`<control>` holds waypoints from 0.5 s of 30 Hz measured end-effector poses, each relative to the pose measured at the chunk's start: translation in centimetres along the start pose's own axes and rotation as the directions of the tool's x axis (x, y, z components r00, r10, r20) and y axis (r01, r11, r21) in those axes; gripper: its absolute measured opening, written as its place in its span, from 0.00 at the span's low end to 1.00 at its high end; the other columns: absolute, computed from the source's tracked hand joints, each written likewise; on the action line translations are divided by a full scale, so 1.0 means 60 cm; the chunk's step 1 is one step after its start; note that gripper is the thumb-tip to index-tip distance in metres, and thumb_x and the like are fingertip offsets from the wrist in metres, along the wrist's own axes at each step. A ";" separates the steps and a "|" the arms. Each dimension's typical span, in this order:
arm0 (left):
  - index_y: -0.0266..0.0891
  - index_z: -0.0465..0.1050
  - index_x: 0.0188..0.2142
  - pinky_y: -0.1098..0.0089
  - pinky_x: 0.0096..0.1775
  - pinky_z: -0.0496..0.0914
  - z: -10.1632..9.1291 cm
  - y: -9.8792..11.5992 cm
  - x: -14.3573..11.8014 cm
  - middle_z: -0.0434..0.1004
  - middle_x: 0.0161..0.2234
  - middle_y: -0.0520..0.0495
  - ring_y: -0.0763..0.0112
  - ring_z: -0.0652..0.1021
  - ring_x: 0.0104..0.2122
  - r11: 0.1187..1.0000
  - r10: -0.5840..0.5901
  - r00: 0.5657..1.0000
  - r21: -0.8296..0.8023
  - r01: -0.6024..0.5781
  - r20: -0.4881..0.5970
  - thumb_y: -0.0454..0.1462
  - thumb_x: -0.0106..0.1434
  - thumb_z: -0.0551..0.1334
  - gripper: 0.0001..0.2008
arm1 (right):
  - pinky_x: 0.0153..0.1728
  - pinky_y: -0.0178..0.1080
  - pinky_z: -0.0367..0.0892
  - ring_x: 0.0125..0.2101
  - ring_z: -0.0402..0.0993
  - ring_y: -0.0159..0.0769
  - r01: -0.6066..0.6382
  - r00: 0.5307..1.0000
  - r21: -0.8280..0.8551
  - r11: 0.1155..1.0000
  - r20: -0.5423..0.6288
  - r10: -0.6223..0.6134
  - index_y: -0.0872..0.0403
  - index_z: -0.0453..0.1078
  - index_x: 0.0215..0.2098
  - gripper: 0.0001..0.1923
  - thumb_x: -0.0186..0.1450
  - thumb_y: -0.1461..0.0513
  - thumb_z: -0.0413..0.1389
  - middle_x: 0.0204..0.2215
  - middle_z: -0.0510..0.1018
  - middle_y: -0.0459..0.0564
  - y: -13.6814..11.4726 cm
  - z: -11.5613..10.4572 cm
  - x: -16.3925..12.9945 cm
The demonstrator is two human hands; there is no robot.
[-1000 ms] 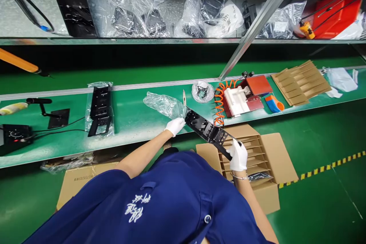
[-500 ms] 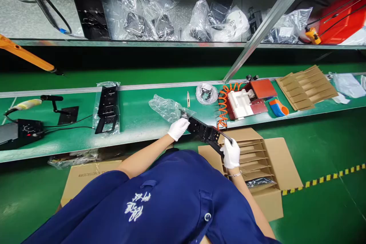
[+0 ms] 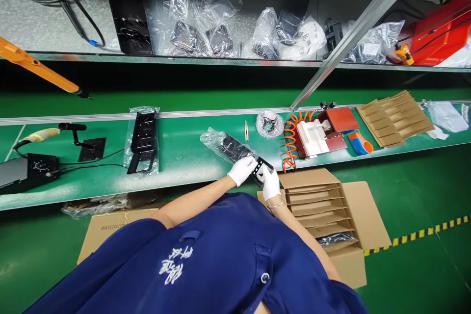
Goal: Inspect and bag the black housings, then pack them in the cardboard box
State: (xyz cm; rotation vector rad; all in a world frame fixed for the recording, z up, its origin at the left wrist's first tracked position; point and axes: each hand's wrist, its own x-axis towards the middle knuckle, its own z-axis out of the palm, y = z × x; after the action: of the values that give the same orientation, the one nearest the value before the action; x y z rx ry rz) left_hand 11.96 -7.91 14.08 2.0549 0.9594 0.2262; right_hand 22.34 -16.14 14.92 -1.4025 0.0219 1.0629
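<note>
Black bracket (image 3: 239,151) half inside clear bag (image 3: 215,138)

green bench (image 3: 184,157), black bracket (image 3: 235,148), white-gloved hands (image 3: 256,177)

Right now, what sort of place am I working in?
It looks like a factory packing line: a long green workbench, a divided cardboard carton on the floor, and bagged parts on the shelf. Both gloved hands, left hand and right hand, hold a black bracket partly in a clear bag.
</note>
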 end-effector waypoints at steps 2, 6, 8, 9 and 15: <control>0.40 0.67 0.28 0.65 0.38 0.67 -0.015 -0.011 -0.010 0.72 0.30 0.46 0.65 0.73 0.33 0.999 -0.014 1.000 -0.039 0.014 0.003 0.34 0.70 0.54 0.13 | 0.31 0.32 0.75 0.21 0.67 0.26 -0.067 0.998 0.043 0.997 0.002 0.067 0.51 0.64 0.30 0.13 0.56 0.58 0.66 0.19 0.69 0.38 0.007 0.011 0.011; 0.42 0.64 0.23 0.66 0.35 0.65 -0.029 -0.034 -0.061 0.69 0.25 0.50 0.67 0.70 0.29 0.991 -0.023 0.999 -0.127 0.029 0.050 0.34 0.65 0.59 0.13 | 0.29 0.33 0.74 0.15 0.58 0.24 -0.165 0.985 0.078 0.983 -0.044 0.169 0.49 0.60 0.27 0.13 0.62 0.58 0.60 0.16 0.63 0.35 0.022 0.026 0.027; 0.42 0.63 0.23 0.67 0.34 0.65 -0.033 -0.042 -0.075 0.68 0.24 0.51 0.68 0.70 0.27 0.982 -0.044 0.998 -0.182 0.051 0.046 0.34 0.65 0.59 0.13 | 0.31 0.34 0.75 0.15 0.57 0.25 -0.154 0.987 0.059 0.986 -0.037 0.157 0.49 0.59 0.26 0.13 0.62 0.59 0.59 0.15 0.62 0.35 0.036 0.037 0.026; 0.42 0.63 0.24 0.67 0.34 0.66 -0.035 -0.044 -0.075 0.68 0.24 0.52 0.68 0.70 0.27 0.975 -0.056 0.998 -0.212 0.062 0.036 0.35 0.65 0.58 0.13 | 0.32 0.35 0.75 0.15 0.58 0.26 -0.146 0.989 0.046 0.988 -0.029 0.147 0.49 0.60 0.27 0.11 0.62 0.60 0.59 0.16 0.63 0.35 0.044 0.045 0.023; 0.42 0.64 0.26 0.67 0.37 0.67 -0.062 -0.036 -0.036 0.70 0.27 0.51 0.67 0.71 0.31 0.926 -0.119 0.991 -0.368 0.086 -0.067 0.36 0.65 0.57 0.10 | 0.43 0.40 0.75 0.35 0.79 0.36 -0.021 0.986 -0.232 0.972 0.157 0.059 0.48 0.70 0.36 0.06 0.64 0.56 0.56 0.32 0.80 0.46 0.076 0.096 0.010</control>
State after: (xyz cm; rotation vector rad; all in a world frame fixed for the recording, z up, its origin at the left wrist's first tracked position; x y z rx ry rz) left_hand 7.54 -6.38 15.16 1.6611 0.9929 0.4109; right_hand 16.71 -12.07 12.47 -1.5219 -0.1989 1.2420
